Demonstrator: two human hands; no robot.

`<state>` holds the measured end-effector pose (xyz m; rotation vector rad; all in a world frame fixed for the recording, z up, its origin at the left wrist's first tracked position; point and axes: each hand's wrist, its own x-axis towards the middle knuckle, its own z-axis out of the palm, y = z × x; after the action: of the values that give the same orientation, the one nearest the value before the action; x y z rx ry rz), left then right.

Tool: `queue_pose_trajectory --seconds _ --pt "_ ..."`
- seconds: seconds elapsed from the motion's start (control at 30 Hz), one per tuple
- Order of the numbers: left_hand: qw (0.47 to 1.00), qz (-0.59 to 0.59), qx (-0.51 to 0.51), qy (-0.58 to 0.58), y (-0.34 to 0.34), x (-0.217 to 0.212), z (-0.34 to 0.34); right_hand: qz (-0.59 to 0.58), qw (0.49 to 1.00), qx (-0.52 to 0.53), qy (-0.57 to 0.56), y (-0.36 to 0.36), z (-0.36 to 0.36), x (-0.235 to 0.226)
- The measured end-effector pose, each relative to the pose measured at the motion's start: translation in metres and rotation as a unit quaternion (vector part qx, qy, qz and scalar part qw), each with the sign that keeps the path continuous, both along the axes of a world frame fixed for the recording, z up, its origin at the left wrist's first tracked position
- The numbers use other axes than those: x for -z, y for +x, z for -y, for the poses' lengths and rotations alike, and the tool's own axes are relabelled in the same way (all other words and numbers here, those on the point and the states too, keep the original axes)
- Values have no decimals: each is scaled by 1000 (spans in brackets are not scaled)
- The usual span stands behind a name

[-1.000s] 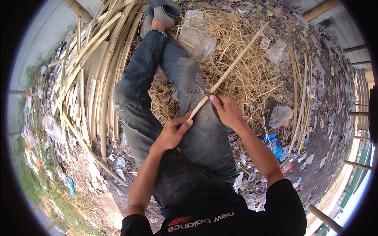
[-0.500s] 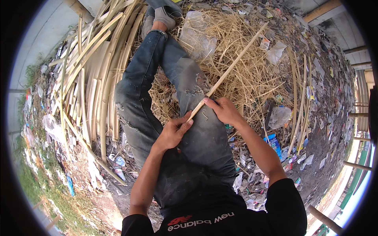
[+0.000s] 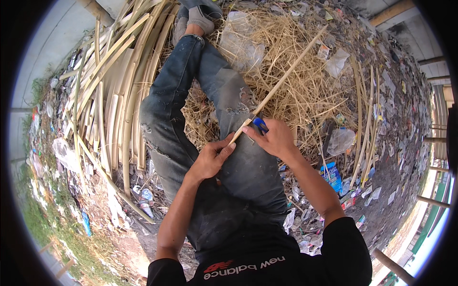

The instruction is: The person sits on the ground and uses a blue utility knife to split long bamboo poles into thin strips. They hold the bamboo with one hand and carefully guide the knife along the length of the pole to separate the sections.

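Note:
A long pale bamboo strip [image 3: 290,71] slants over my right thigh, its far end up to the right above the shavings. My left hand [image 3: 213,156] is closed on its near end, thumb on top. Farther along the strip, my right hand [image 3: 273,137] is closed round a blue-handled knife [image 3: 260,125], probably a box cutter. Its thumb rests on the strip, and the blade is mostly hidden there. A small curl of bamboo lies on the torn dark jeans [image 3: 253,174] just below.
Many split bamboo strips [image 3: 114,114] are heaped at the left. A pile of straw-coloured shavings [image 3: 296,90] spreads beyond my legs. More thin strips [image 3: 367,119] lie at the right, near a blue packet [image 3: 331,176] and scattered plastic litter.
My right hand has turned a little, so the knife's blue handle now shows. The left hand keeps its hold, and the strip has hardly moved.

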<state>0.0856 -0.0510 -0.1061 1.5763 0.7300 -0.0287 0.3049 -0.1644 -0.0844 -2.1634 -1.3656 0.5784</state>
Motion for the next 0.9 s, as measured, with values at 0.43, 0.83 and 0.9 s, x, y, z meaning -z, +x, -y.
queue_pose_trajectory --seconds 0.43,0.83,0.9 --pt "988 -24 -43 -145 -1 0 -4 -307 933 -164 -94 27 16 8" --pt "997 48 -41 -33 -3 17 2 -39 993 114 -8 43 4 4" --pt "998 57 -40 -9 0 12 5 -14 987 157 14 46 -2 12"
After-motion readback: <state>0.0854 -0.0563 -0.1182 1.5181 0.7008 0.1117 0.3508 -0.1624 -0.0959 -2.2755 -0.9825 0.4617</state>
